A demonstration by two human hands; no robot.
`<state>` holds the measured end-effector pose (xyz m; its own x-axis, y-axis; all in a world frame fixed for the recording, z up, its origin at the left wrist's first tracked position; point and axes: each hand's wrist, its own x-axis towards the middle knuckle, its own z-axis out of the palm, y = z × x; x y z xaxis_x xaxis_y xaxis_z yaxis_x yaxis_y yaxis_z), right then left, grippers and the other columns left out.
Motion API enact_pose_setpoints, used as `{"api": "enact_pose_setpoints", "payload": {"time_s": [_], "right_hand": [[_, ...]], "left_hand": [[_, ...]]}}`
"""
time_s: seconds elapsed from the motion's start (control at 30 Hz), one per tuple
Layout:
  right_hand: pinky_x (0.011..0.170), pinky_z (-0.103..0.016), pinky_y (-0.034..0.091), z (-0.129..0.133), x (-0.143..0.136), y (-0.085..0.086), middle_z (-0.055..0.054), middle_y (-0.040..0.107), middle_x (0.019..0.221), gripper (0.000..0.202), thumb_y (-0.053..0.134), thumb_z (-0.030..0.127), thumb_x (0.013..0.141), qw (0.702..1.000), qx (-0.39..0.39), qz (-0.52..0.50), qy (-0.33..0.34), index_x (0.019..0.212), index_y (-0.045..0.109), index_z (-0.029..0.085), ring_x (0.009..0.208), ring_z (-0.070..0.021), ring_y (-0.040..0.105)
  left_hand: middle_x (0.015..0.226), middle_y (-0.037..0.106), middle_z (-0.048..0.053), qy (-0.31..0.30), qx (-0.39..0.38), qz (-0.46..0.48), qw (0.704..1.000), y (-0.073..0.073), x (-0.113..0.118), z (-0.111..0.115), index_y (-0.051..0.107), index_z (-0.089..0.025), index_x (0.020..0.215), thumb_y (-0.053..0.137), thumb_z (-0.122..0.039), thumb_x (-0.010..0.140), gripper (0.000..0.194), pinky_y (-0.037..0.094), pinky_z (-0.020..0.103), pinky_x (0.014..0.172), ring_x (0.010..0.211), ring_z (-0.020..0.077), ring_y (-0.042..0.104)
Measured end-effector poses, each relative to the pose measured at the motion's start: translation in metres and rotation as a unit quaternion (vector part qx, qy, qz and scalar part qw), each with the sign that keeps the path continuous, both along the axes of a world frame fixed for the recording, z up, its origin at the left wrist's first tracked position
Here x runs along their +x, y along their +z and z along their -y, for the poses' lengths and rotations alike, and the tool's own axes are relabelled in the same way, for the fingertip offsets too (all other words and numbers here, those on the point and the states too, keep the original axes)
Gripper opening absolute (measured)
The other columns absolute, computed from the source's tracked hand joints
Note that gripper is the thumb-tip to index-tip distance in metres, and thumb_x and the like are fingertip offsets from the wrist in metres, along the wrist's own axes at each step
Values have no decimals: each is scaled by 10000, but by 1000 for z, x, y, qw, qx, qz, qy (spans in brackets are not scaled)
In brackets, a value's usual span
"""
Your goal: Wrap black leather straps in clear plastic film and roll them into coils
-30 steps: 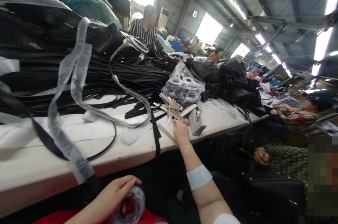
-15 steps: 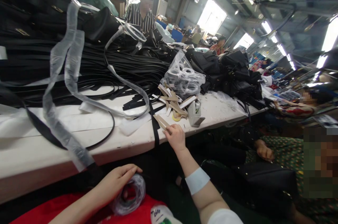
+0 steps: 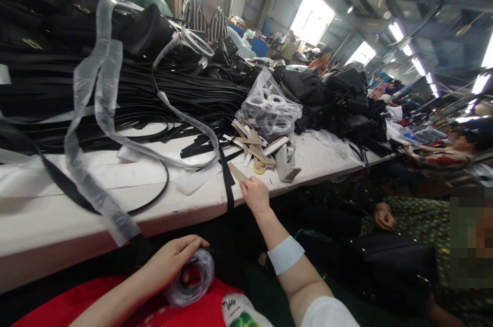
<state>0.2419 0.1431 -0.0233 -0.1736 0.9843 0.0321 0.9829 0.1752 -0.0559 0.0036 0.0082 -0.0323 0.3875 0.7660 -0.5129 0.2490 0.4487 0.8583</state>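
Observation:
My left hand is closed around a roll of clear plastic film, low in front of the red clothing. Beyond the table edge reaches my right hand, its fingers pinching the end of a tan strip at the front of the white table. Just left of that strip a black strap hangs over the edge. A heap of tan and white strips lies behind my right hand, with a grey tape dispenser on its right.
Long black straps and clear plastic strips cover the table's left. A bag of clear rolls stands behind the heap, beside black bags. A person's hand is at right; a person in stripes is behind.
The tan strip has dropped slightly lower with my right hand, which shows more of its back. My left hand and the film roll are shifted a little. The view has turned slightly.

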Motion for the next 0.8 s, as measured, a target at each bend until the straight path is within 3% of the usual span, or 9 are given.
{"api": "enact_pose_setpoints", "payload": {"time_s": [0.4,0.8], "right_hand": [[728,-256,425,-5,2,7,-56,655,922,234,514,311,940,1000,-25,6,6,956,738,245,850,-171,611],[720,-264,437,-8,-5,12,-90,665,922,283,472,274,934,999,-32,32,-23,890,737,184,825,-188,637]], "left_hand": [[704,622,5,-7,10,3,1000,0,-2,0,641,-150,996,417,-660,831,581,407,241,483,447,121,522],[701,638,14,1,19,4,1000,2,-3,3,653,-155,969,426,-702,798,616,429,251,465,443,134,527]]}}
